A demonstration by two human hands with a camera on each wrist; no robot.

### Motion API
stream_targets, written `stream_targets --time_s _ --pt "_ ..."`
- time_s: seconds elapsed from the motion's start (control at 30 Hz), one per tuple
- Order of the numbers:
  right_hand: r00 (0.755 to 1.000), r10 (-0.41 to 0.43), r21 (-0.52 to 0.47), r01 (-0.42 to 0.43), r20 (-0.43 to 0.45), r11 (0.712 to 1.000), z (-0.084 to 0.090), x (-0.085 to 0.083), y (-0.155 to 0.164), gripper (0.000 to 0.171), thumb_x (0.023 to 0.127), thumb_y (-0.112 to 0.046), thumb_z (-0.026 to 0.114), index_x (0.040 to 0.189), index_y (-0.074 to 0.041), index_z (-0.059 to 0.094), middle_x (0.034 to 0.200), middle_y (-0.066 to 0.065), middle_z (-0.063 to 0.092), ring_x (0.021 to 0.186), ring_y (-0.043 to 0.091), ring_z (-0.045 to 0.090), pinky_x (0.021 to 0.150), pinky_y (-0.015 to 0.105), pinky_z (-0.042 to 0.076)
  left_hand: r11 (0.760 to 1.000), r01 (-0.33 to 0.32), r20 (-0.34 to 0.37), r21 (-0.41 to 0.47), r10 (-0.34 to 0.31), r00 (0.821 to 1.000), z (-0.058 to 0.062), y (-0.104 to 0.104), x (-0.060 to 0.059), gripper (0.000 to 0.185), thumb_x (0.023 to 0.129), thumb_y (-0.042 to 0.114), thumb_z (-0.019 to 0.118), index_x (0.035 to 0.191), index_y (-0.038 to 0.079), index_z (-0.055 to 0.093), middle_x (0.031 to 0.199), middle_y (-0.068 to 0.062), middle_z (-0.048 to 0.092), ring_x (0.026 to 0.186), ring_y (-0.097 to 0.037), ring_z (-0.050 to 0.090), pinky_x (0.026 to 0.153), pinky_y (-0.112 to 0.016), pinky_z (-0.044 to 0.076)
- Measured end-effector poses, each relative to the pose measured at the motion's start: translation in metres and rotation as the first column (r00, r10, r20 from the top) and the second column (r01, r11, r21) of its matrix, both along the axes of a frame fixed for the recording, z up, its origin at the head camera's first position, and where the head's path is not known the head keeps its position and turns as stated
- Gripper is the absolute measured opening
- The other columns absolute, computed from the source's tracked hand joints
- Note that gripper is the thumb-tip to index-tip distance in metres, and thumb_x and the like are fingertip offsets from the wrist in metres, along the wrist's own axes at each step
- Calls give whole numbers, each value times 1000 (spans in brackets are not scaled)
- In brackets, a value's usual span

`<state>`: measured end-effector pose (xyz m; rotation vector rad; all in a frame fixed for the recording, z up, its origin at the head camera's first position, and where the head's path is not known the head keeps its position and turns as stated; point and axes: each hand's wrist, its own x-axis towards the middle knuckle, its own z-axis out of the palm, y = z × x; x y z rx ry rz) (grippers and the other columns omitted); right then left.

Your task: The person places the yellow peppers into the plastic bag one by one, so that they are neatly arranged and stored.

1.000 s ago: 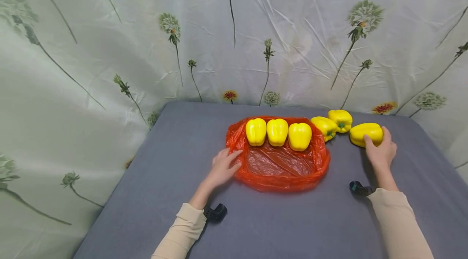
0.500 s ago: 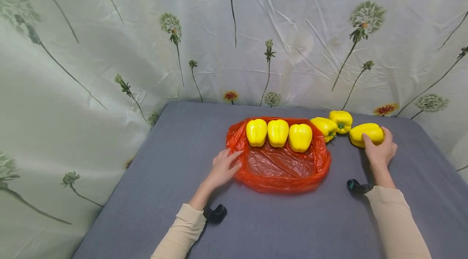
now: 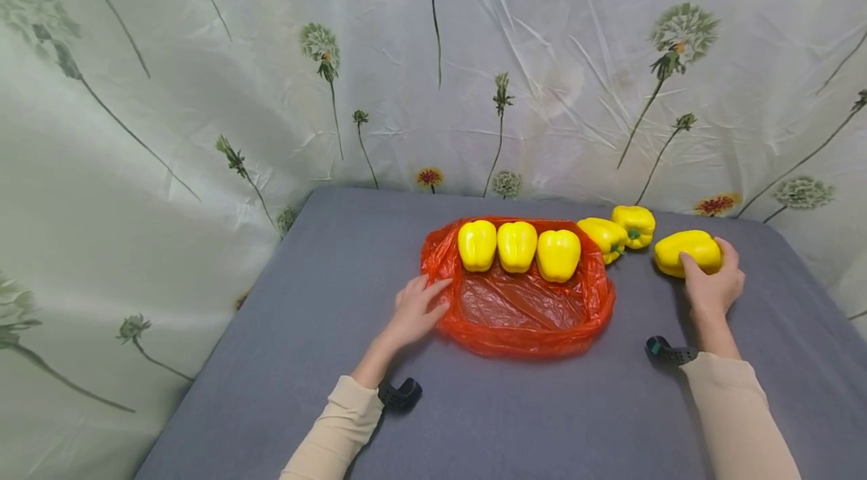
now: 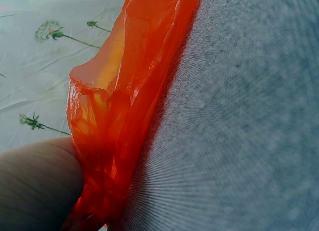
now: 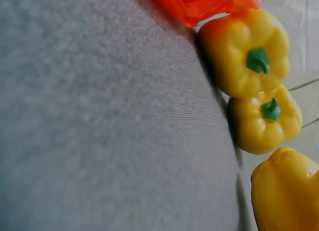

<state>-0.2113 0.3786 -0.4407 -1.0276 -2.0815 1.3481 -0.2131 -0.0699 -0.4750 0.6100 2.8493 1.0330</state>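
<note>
My right hand (image 3: 716, 282) grips a yellow bell pepper (image 3: 685, 253) lying on its side at the far right of the table, the thumb on its near face. In the right wrist view that bell pepper (image 5: 284, 193) fills the lower right corner, partly cut off. My left hand (image 3: 415, 309) rests at the left rim of a red plastic bag (image 3: 528, 341), thumb and forefinger apart. One digit (image 4: 40, 183) touches the crumpled bag (image 4: 134, 86) in the left wrist view; the other fingertips are hidden. Three yellow bell peppers (image 3: 517, 247) stand in a row inside the bag's far side.
Two more yellow bell peppers (image 3: 603, 237) lie together beyond the bag's right end, green stems showing. A grey cloth (image 3: 528, 420) covers the table. Behind it hangs a pale curtain (image 3: 379, 74) printed with dandelions. Each wrist wears a black band (image 3: 670, 351).
My right hand and the bell pepper it grips have shifted slightly to the right, away from the other peppers. The left hand and the bag keep their places.
</note>
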Motion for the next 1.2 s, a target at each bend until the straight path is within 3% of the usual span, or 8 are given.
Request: stream_targets --time_s 0.17,0.33,0.5,0.57,0.7,0.83,1.03,1.2 --pt "1000 -5 -7 5 -21 1000 5 12 1 58 88 -34 57 141 -40 35 143 -1 34 134 20 26 116 36 22 1000 7 -3 8 -7 1000 1 1 1 46 92 27 54 136 17 49 147 -23 36 138 -40 27 107 -61 19" --pt "1000 13 21 -12 -21 1000 13 21 -3 57 88 -34 57 141 -39 35 146 -2 34 125 11 31 113 34 25 1000 9 -7 13 -9 1000 2 0 1 46 92 26 54 136 17 49 146 -24 37 137 -40 27 106 -61 19" --pt "999 36 50 -35 -9 998 19 28 -10 57 89 -33 56 141 -39 34 151 0 32 129 15 32 111 32 31 1000 9 -14 12 -9 1000 2 0 1 46 91 26 55 136 17 50 145 -24 38 137 -40 29 105 -61 20" --pt "999 43 60 -43 0 997 21 31 -11 58 89 -33 56 142 -39 33 151 0 32 123 12 38 108 30 35 1000 7 -13 17 -6 1000 2 0 1 46 92 26 54 136 17 50 145 -24 38 137 -40 28 106 -61 20" --pt "998 61 68 -61 4 996 24 36 -14 58 89 -33 57 141 -41 32 151 -1 33 93 -4 41 92 20 41 1000 5 -13 18 -4 1000 3 1 1 46 92 26 54 136 17 50 145 -24 37 137 -40 28 106 -61 20" --pt "996 86 73 -83 -37 994 27 42 -19 58 89 -30 59 140 -40 34 148 -3 37 77 -9 37 73 9 34 1000 4 -6 11 -4 1000 3 0 1 46 92 26 54 136 17 50 146 -24 37 137 -40 28 106 -61 20" --pt "992 110 77 -105 -67 991 35 49 -30 57 88 -29 60 139 -39 37 129 -15 42 77 -6 39 65 4 34 1000 4 -5 13 -4 1000 3 0 1 46 92 26 54 136 17 50 146 -24 37 137 -40 28 106 -61 20" --pt "986 144 95 -136 -84 986 37 52 -39 56 89 -29 60 139 -38 38 125 -9 43 77 -5 41 62 0 36 1000 4 1 12 -4 1000 3 0 1 46 92 27 54 137 18 49 146 -24 36 138 -39 27 107 -60 19"
